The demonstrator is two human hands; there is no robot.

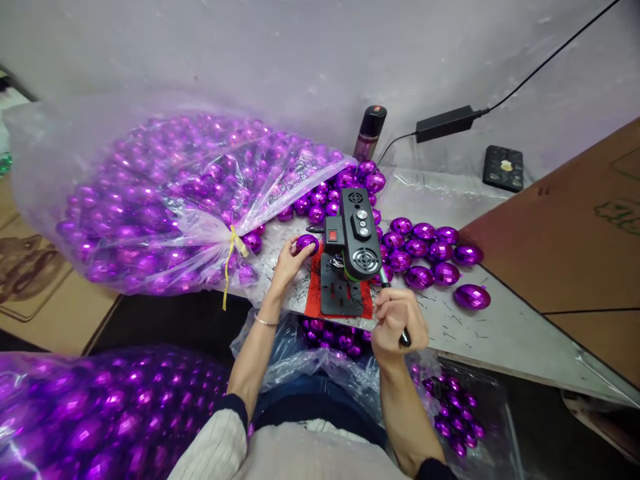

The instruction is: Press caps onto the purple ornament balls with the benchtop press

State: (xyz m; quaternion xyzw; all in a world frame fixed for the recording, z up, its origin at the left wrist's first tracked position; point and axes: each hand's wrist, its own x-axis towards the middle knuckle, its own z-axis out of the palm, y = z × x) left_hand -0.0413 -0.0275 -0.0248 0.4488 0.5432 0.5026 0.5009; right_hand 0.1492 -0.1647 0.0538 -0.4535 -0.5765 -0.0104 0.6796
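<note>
Between the fingers of my left hand [289, 265] is a shiny purple ball ornament [307, 245], held just left of a small black press machine [359, 233]. My right hand [399, 320] is wrapped around the machine's lever handle [405, 338], on its near right side. A red switch [333, 235] shows on the machine's left side, and vents and round buttons on its top. Its black slotted base plate [341, 300] rests on a red sheet [314, 303] at the table's front edge. More purple balls [420, 250] lie in rows right of the machine.
A large clear bag of purple balls [165, 200], tied with a yellow ribbon [229, 267], fills the table's left. Behind stand a spray can [371, 130] and a power adapter [445, 124] with cable. A cardboard box [575, 247] borders the right. Another full bag [110, 407] is below left.
</note>
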